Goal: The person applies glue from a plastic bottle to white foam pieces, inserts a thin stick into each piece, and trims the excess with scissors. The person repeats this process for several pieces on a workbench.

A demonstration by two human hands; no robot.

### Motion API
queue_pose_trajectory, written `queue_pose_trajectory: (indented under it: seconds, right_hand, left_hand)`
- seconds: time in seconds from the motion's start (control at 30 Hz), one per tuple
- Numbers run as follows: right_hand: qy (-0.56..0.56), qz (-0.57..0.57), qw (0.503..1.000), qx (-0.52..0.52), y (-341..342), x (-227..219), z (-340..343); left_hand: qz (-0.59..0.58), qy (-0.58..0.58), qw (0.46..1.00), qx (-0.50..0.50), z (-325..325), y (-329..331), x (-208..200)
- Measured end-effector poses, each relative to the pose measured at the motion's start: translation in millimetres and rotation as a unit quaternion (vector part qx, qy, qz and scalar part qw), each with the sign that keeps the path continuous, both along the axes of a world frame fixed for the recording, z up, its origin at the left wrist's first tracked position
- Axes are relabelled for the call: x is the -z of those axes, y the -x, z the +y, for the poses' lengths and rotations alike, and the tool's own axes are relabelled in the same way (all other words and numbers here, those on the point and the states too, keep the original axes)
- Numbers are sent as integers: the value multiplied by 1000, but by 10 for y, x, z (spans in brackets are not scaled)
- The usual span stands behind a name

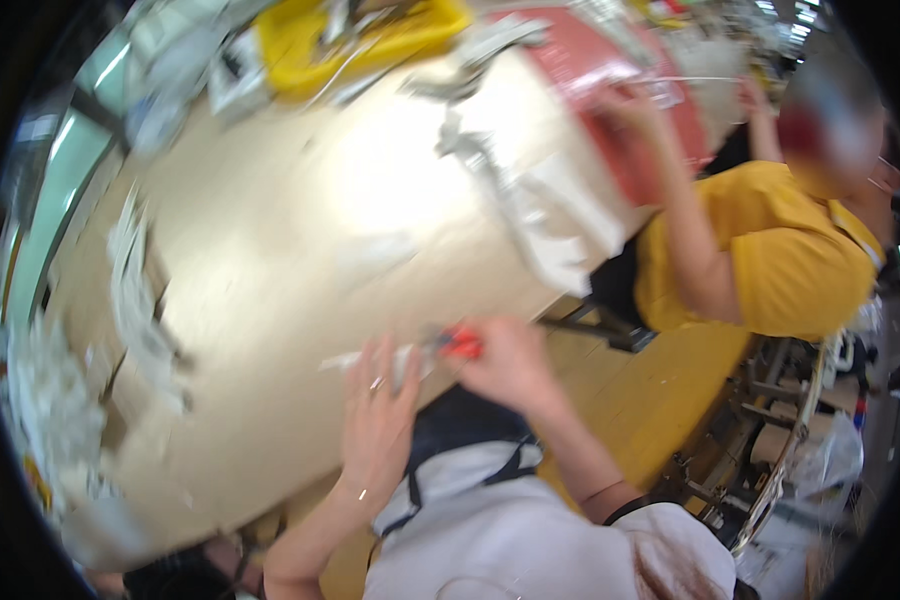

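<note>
My left hand [380,405] lies with its fingers stretched out near the table's close edge, a ring on one finger. Beneath and beside those fingertips is a small white strip [342,360], partly covered. My right hand [510,362] is closed around a small red-handled tool [461,341]. Its dark head points left, close to the white strip and my left fingers. Blur hides whether it is scissors or cutters, and whether the head touches the strip.
The table [270,300] carries a bundle of white strips [135,280] at left and grey-white pieces [515,200] toward the right. A yellow tray [305,75] stands at the back. A person in a yellow shirt [770,250] works at right beside a red surface [610,90].
</note>
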State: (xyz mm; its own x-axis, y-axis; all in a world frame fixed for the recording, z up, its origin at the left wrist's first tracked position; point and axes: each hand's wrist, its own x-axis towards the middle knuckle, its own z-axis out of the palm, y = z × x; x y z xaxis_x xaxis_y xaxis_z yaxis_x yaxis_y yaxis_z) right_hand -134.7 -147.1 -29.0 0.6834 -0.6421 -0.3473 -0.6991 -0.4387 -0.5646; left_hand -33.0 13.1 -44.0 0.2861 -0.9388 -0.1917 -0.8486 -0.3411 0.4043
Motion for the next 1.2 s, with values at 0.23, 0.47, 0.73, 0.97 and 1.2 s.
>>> queue_pose_trajectory:
  seconds: [0.23, 0.47, 0.73, 0.97, 1.2]
  right_hand:
    - [5, -52, 998, -35, 16, -145, 70]
    - [89, -91, 984, -125, -129, -76, 114]
    - [-13, -69, 994, -80, -223, -34, -65]
    - [-12, -83, 994, -75, -209, 7, -68]
    - [1, -111, 991, -69, -186, 48, -45]
  left_hand:
    - [-58, 32, 997, -40, -21, -10, -141]
    - [-28, 60, 992, -110, 26, -51, -121]
    - [-162, 188, 901, -356, 523, -1146, -31]
    - [-102, 25, 783, -613, 891, -2738, -12]
    - [-46, 4, 807, -589, 815, -2869, 42]
